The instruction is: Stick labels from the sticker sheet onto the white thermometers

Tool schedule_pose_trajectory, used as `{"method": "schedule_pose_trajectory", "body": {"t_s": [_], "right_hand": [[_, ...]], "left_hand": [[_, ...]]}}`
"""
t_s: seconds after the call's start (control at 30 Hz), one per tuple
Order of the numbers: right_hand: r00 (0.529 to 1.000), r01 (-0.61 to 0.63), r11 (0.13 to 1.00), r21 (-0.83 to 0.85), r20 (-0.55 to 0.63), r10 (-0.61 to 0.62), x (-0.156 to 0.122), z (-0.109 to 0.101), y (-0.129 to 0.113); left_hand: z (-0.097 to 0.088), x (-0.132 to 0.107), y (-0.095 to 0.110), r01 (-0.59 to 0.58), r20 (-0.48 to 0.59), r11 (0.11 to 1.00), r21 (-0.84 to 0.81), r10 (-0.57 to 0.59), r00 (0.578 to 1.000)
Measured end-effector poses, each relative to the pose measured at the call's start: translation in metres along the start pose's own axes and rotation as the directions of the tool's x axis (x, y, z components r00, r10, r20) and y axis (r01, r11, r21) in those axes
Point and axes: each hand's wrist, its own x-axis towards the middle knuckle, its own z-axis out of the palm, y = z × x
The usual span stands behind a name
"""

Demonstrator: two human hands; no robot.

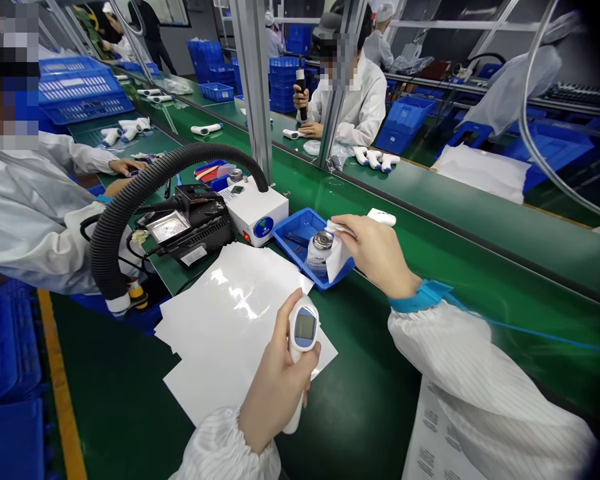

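White, both: your left hand (277, 383) holds one thermometer (305, 327), your right hand (377, 260) one cloth (337, 259), above the green workroom bench (363, 400).

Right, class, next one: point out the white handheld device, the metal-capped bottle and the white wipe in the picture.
White handheld device (305, 327), head view: on its grey screen.
Metal-capped bottle (317, 259), head view: on its body, below the cap.
White wipe (337, 259), head view: on its hanging lower part.
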Motion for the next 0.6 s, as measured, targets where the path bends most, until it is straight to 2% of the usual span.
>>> {"method": "schedule_pose_trajectory", "body": {"t_s": [0.13, 0.23, 0.43, 0.53, 0.6], "right_hand": [[0.988, 0.135, 0.985, -0.103, 0.085, -0.126, 0.007, 0.004, -0.005], [0.976, 0.175, 0.968, -0.179, 0.163, -0.147, 0.013, 0.006, -0.006], [0.967, 0.221, 0.944, -0.245, 0.181, -0.180, 0.015, 0.001, -0.006], [0.959, 0.242, 0.937, -0.251, 0.210, -0.191, 0.014, 0.002, -0.007], [0.961, 0.235, 0.940, -0.247, 0.201, -0.187, 0.014, 0.003, -0.007]], "left_hand": [[0.002, 0.001, 0.000, -0.019, -0.020, 1.000, -0.015, 0.019, 1.000], [0.002, 0.001, 0.000, -0.027, -0.036, 0.999, -0.022, 0.026, 0.999], [-0.001, -0.001, -0.002, -0.010, -0.016, 1.000, -0.013, 0.010, 1.000], [-0.002, 0.015, 0.002, -0.122, -0.061, 0.992, -0.012, 0.121, 0.991], [-0.001, 0.041, 0.010, -0.286, -0.165, 0.958, -0.016, 0.279, 0.946]]}}
